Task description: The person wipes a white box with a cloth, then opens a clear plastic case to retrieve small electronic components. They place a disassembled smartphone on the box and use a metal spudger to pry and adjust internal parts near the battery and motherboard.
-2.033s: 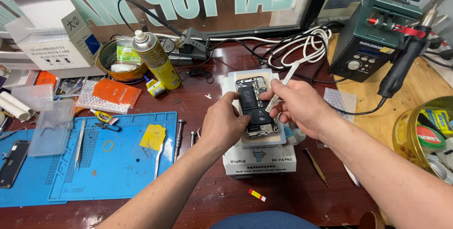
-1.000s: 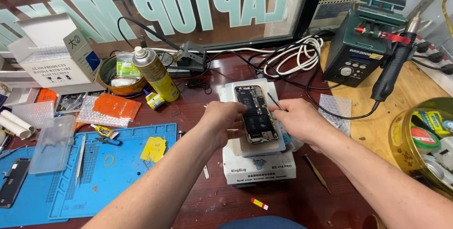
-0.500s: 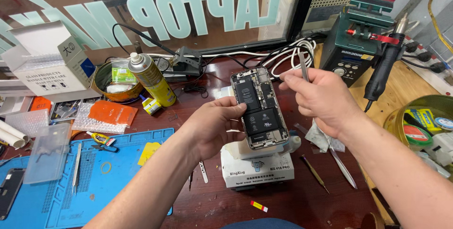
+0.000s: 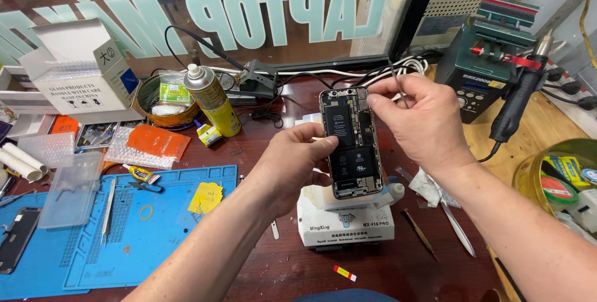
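At the far left a white cardboard box is sitting with its flaps open, and near it a blue work mat is lying on the dark red table, carrying a pair of tweezers and a yellow note. Farther right a yellow spray can is standing upright just beside a round tin. In the middle the left hand is holding an opened phone by its left edge, thumb pressing on the front and fingers curling behind; the phone is tilting upright, raised above a white machine. The right hand is touching the phone's top right corner, its fingertips pinching a thin metal tool. At the right a green soldering station is standing far back, with a black handle leaning against it.
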